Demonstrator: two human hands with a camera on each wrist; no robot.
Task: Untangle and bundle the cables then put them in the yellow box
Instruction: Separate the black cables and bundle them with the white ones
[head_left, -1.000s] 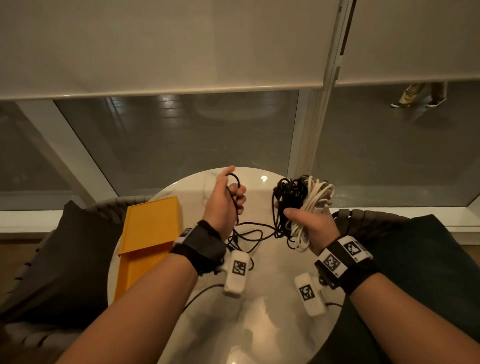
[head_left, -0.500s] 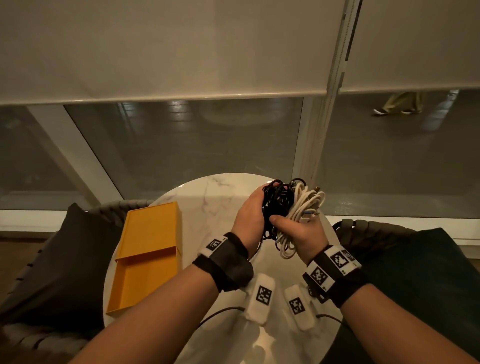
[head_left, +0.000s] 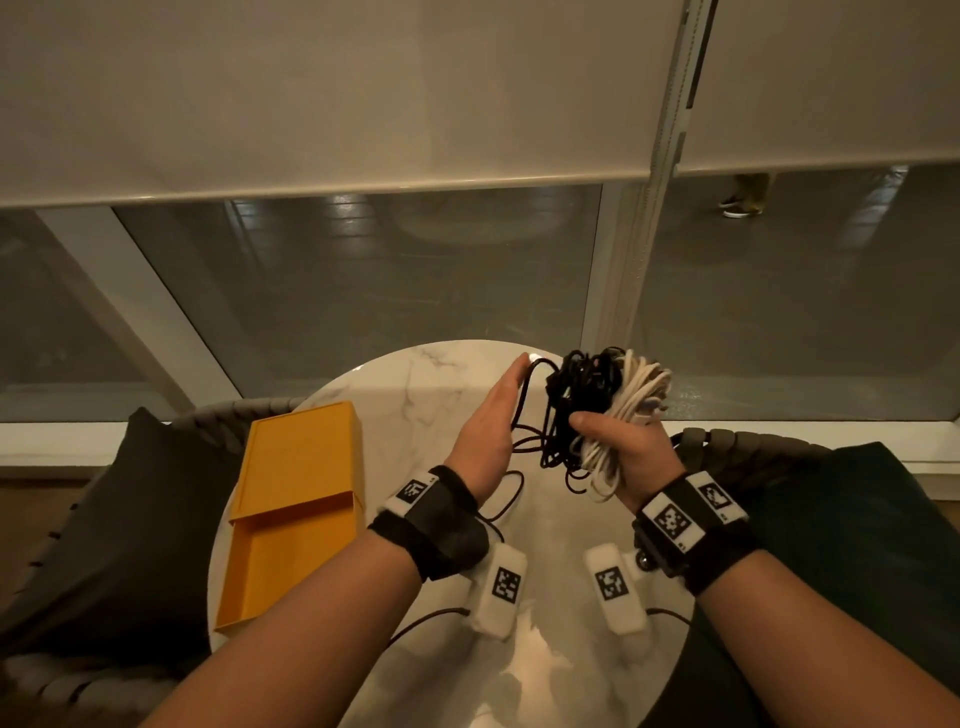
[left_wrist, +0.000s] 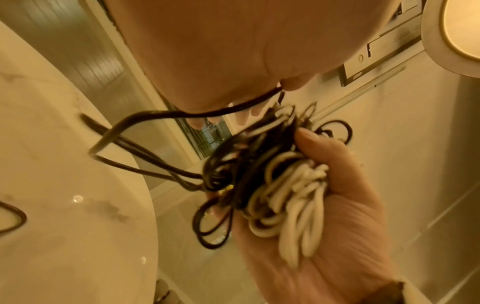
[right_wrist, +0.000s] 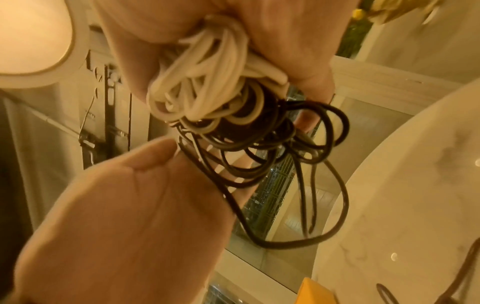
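My right hand (head_left: 613, 447) grips a bundle above the far side of the round marble table (head_left: 415, 395): tangled black cable (head_left: 582, 395) on its left, coiled white cable (head_left: 639, 395) on its right. In the left wrist view the white loops (left_wrist: 293, 195) lie in that palm. My left hand (head_left: 493, 415) is held just left of the bundle, fingers straight, with one black strand (left_wrist: 155, 113) caught under its thumb and stretched to the bundle. The yellow box (head_left: 291, 519) lies on the table's left side with its lid slid partly back.
A slack black cable loop (head_left: 509, 499) rests on the table below my left wrist. Woven chairs with dark cushions stand left (head_left: 130, 519) and right (head_left: 857, 519) of the table. A glass window wall rises right behind it; a person's feet (head_left: 743, 202) show outside.
My left hand went to the bundle, then drew back to the left with its fingers straightened and a black strand trailing. The right hand kept hold of the bundle.
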